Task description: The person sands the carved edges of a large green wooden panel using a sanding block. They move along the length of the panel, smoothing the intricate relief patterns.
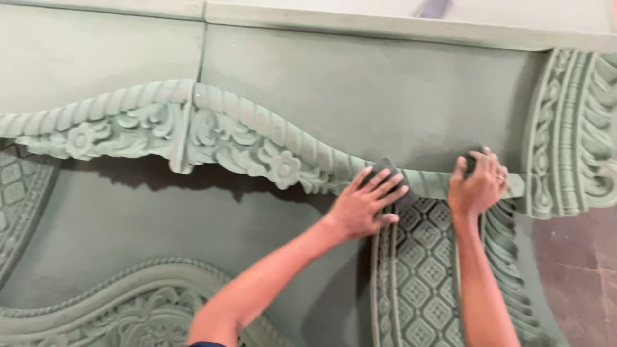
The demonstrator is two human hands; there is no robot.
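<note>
A large carved furniture piece painted pale green [360, 96] fills the view. A rope-twist moulding with flowers [257, 144] runs across it. My left hand [363, 205] presses a dark sanding pad [406, 198] flat against the right end of that moulding, fingers spread over the pad. My right hand [477, 186], with a ring on one finger, curls over the moulding's end a little further right. A small dark patch [471, 159] shows behind its fingertips; I cannot tell what it is.
Below the hands stands a carved column with a diamond lattice pattern [424, 276] and a leaf border [508, 276]. A heavily carved scroll panel [575, 128] rises at the right. A second carved arch [128, 302] lies at lower left. Reddish floor [585, 276] shows at the right.
</note>
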